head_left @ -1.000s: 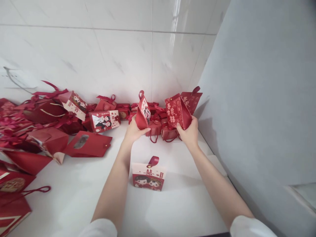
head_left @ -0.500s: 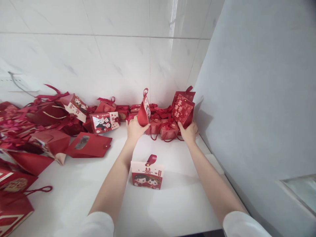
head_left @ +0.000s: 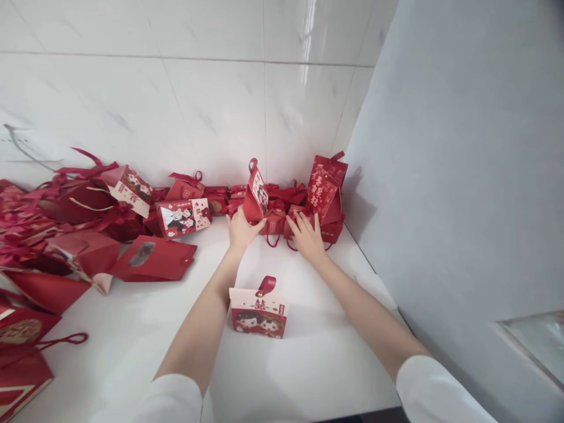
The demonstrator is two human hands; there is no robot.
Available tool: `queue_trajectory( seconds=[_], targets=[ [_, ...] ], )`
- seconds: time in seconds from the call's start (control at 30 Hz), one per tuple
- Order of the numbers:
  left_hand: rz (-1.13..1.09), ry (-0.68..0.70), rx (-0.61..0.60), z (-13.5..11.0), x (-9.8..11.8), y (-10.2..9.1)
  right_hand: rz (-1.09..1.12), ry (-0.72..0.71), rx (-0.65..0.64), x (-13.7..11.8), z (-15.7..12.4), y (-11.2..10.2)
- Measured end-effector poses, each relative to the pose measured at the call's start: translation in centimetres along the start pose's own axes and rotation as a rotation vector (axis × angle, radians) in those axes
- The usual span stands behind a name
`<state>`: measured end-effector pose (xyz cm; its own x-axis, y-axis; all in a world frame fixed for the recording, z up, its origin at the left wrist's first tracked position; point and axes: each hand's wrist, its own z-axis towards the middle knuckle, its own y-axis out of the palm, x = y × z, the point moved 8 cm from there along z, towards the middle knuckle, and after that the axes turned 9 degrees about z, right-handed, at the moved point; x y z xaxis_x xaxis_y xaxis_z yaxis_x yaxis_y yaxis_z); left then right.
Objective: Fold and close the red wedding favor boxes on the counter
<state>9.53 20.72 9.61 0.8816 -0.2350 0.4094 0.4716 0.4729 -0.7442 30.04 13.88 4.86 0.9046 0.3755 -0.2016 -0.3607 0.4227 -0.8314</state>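
Observation:
Near the back wall, my left hand [head_left: 242,231] grips the lower part of a red triangular candy box [head_left: 256,197] with a ribbon loop on top. It sits over a row of small red boxes [head_left: 275,222]. My right hand [head_left: 307,238] lies with fingers apart on a small red box in that row, holding nothing. Just right of its fingertips, a tall red box with white characters [head_left: 323,188] leans in the corner. Between my forearms, a pink-and-red box with a cartoon couple [head_left: 258,320] stands upright on the white table [head_left: 304,358].
A heap of red boxes and ribbons [head_left: 83,205] fills the left side. A box with a bridal-couple print [head_left: 184,217] and a flat red box with a window [head_left: 154,258] lie at its edge. Tiled wall [head_left: 211,117] stands behind, a grey panel [head_left: 449,164] on the right.
My right hand has let go of the tall red box in the corner and moved left onto the small boxes. My left hand stays at the triangular box, which sits slightly lower.

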Motion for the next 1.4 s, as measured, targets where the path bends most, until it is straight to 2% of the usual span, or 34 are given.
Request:
queue_trajectory(
  seconds=[0.17, 0.3, 0.4, 0.5, 0.6, 0.7, 0.8, 0.87, 0.93, 1.0, 1.1, 1.13, 1.17, 1.23, 1.27, 1.33, 1.4],
  targets=[
    [-0.013, -0.054, -0.002, -0.1, 0.3, 0.4, 0.039, -0.010, -0.023, 3.1, 3.0, 1.0],
    [-0.029, -0.071, 0.010, -0.8, 0.9, -0.1, 0.067, -0.039, -0.016, 3.8, 4.1, 1.0],
    [-0.007, -0.039, 0.075, -1.3, 1.9, -0.9, 0.074, -0.065, 0.018, 2.8, 3.3, -0.1],
    [-0.007, 0.017, 0.092, -1.8, 3.5, -1.1, 0.066, -0.115, 0.129, 1.5, 1.1, -2.2],
    [0.000, 0.104, 0.013, -1.9, 5.4, 0.2, 0.044, -0.054, 0.288, 1.4, -1.1, -4.3],
    [0.027, 0.184, -0.102, -1.4, 6.9, 2.1, 0.050, 0.024, 0.347, 1.6, -2.0, -4.8],
    [0.041, 0.235, -0.274, -0.8, 7.6, 3.4, 0.059, -0.022, 0.377, 0.3, -2.0, -4.6],
    [0.055, 0.274, -0.357, -0.6, 7.2, 2.8, 0.093, -0.091, 0.371, -1.0, -2.2, -4.0],
    [0.098, 0.262, -0.314, -0.3, 5.5, 0.3, 0.164, -0.185, 0.326, -2.6, -2.5, -3.0],
    [0.160, 0.150, -0.156, 0.5, 1.7, -3.7, 0.248, -0.307, 0.260, -4.3, -2.9, -1.8],
    [0.208, -0.122, 0.143, 1.6, -6.7, -10.3, 0.340, -0.461, 0.190, -6.7, -3.5, -0.6],
    [0.208, -0.235, 0.222, 1.7, -9.7, -12.0, 0.358, -0.482, 0.179, -7.2, -3.5, -0.3],
    [0.204, -0.349, 0.248, 1.8, -12.7, -13.1, 0.372, -0.486, 0.169, -7.6, -3.5, -0.1],
    [0.163, -0.507, 0.166, 2.2, -17.7, -13.5, 0.398, -0.457, 0.147, -8.0, -3.1, 0.3],
    [0.120, -0.532, 0.105, 2.4, -19.3, -13.1, 0.413, -0.431, 0.137, -8.0, -2.9, 0.4],
    [0.038, -0.508, 0.022, 2.7, -21.0, -12.4, 0.439, -0.379, 0.132, -7.8, -2.6, 0.5],
    [-0.001, -0.457, 0.000, 2.7, -21.3, -12.0, 0.457, -0.343, 0.140, -7.6, -2.5, 0.4]
  ],
)
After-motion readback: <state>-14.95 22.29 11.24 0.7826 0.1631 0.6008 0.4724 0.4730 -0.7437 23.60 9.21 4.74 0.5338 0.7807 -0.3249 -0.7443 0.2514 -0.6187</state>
